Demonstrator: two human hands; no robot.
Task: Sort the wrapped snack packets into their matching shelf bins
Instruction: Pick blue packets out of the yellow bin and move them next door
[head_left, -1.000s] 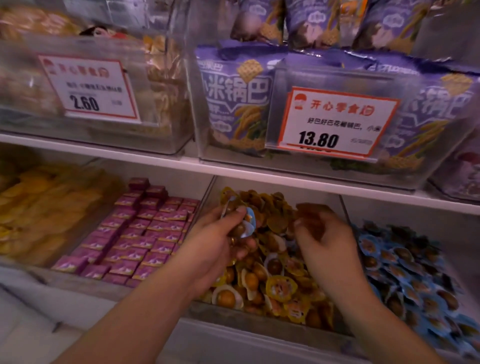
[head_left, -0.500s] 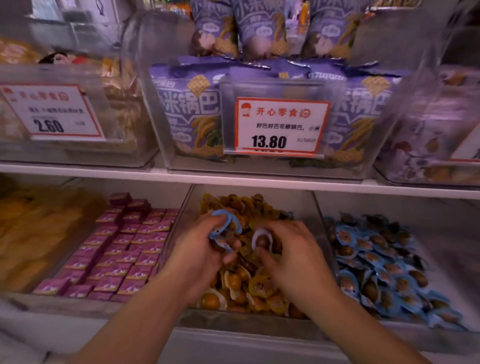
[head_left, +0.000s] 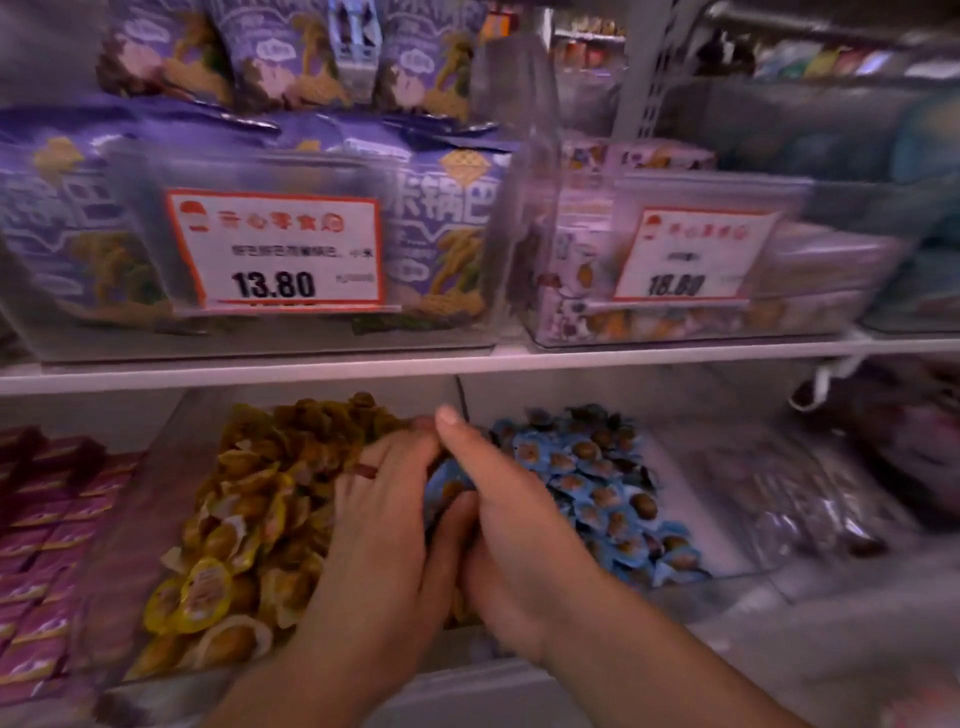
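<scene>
Left hand (head_left: 384, 525) and right hand (head_left: 511, 519) pressed together, fingers curled round blue-wrapped packets (head_left: 448, 486) between them, above the divider between yellow-packet bin (head_left: 171, 467) and blue-packet bin (head_left: 727, 530).

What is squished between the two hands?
In the head view, blue-wrapped snack packets sit between the left hand and the right hand, over the divider between the yellow packets' bin and the blue packets' bin.

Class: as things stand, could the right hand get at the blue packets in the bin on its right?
Probably yes. The right hand sits at the divider, right beside the blue packets, and the bin is open on top with nothing over the pile. It already seems to hold one blue packet against the left hand.
</scene>
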